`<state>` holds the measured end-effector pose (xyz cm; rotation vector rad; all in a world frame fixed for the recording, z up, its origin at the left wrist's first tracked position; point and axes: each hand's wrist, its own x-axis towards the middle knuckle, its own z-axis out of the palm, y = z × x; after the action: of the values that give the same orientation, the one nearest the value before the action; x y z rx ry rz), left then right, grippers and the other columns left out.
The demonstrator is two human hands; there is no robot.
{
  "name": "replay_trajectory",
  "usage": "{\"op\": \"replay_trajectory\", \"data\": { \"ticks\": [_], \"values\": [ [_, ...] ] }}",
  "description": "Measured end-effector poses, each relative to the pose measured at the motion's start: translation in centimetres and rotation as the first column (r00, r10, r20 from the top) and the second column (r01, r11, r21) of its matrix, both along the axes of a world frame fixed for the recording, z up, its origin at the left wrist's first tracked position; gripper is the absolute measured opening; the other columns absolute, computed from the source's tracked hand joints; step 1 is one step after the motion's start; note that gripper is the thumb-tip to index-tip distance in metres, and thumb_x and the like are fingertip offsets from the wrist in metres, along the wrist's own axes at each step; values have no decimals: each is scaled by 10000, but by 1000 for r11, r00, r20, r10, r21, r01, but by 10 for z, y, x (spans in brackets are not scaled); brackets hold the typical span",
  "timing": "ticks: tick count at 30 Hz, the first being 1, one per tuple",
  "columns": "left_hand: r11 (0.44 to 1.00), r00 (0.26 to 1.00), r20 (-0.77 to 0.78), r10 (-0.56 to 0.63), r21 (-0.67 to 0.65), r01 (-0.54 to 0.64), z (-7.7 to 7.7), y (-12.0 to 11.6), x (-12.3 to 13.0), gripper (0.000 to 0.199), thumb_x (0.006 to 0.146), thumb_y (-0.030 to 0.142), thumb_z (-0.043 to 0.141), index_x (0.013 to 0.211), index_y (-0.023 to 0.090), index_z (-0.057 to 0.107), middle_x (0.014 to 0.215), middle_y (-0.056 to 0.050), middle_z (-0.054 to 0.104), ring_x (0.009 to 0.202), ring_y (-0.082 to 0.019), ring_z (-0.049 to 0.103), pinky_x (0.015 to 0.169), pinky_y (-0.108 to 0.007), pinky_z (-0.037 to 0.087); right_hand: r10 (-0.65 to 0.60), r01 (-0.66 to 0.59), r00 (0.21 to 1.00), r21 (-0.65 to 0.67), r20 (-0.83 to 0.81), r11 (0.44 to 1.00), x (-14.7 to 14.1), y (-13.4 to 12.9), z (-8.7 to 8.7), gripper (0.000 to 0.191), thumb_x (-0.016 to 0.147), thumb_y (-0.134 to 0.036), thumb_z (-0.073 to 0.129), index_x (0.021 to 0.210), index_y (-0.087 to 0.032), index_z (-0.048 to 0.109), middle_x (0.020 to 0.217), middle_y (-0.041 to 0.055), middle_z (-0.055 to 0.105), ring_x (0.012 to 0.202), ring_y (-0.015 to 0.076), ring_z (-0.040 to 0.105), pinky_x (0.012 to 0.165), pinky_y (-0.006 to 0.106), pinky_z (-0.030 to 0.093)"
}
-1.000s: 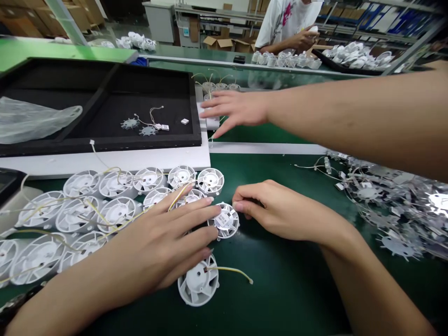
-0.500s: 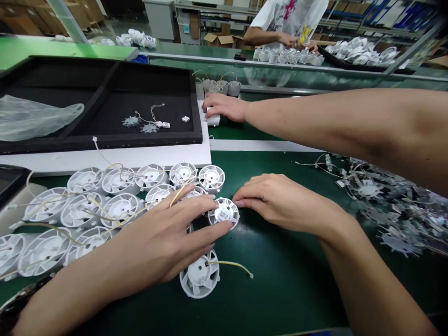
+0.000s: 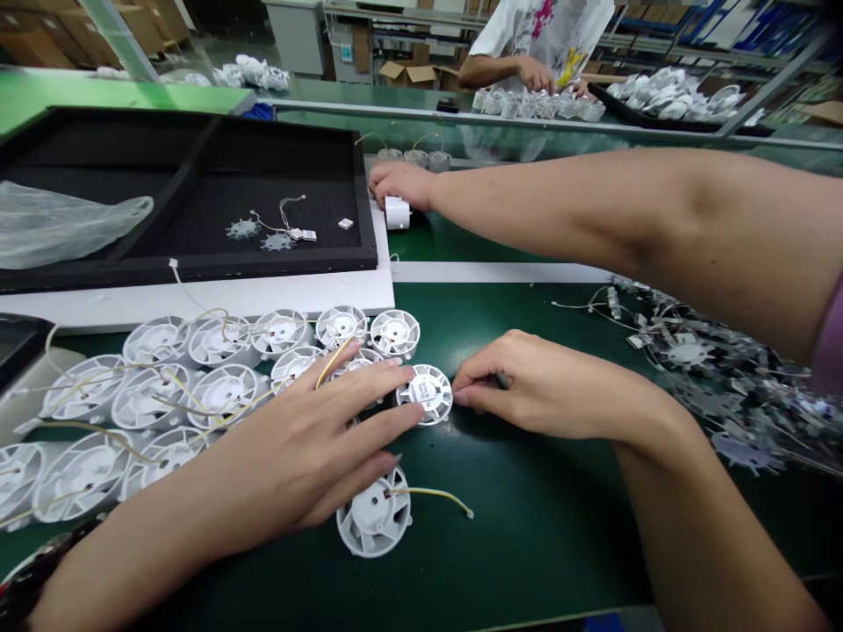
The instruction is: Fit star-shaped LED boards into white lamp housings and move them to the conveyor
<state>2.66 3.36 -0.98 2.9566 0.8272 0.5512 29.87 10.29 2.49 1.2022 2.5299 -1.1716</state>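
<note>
A white round part (image 3: 425, 395) with spokes and a printed centre stands on the green table. My left hand (image 3: 322, 430) reaches in from the left, fingers spread, two fingertips resting at this part's left side. At its right edge my right hand (image 3: 520, 386) has thumb and forefinger pinched together; whatever is between them is too small to make out. Below my left hand lies another white round housing (image 3: 373, 518) with a yellow wire. Rows of similar white housings (image 3: 227, 395) with wires fill the left, partly under my left hand.
Another person's arm (image 3: 559, 202) crosses from the right, its hand beside a white cylinder (image 3: 397, 213). A black tray (image 3: 263, 263) lies at the back left. Wired parts (image 3: 711, 377) are heaped at right. A further person (image 3: 543, 44) works across the table.
My right hand has shifted slightly right, its finger and thumb still at the round part's edge. The other person's hand has moved left and back, uncovering the white cylinder.
</note>
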Motion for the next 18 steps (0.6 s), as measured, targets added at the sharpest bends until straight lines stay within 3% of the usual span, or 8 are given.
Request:
{"op": "replay_trajectory", "data": {
  "ticks": [3,11,18],
  "values": [
    [1000,1000,23,1,-18,-1,-1,-1,-1,316,1172,204,434,1399,173,652,1435,-117,698,1369,-261,667,1360,-533,358,-10,8,999,-76,-34,997,3,1,1,344,1011,-265,583,671,-219,615,588,-43,547,550,132,424,578,299,323],
    [999,999,-3,-32,31,32,-4,0,-1,369,1202,226,392,1497,110,583,1494,-96,701,1385,-223,669,1409,-445,211,-99,80,992,-228,-75,970,4,7,-1,263,999,-315,621,778,-202,710,747,9,704,642,153,540,611,281,426],
    [999,999,-20,-37,35,37,-4,2,-1,367,1190,213,394,1454,78,610,1450,-130,714,1393,-260,660,1371,-486,332,-113,100,992,-203,-52,974,3,4,-2,261,989,-312,621,748,-217,654,667,-30,607,589,136,485,555,274,375]
  ]
}}
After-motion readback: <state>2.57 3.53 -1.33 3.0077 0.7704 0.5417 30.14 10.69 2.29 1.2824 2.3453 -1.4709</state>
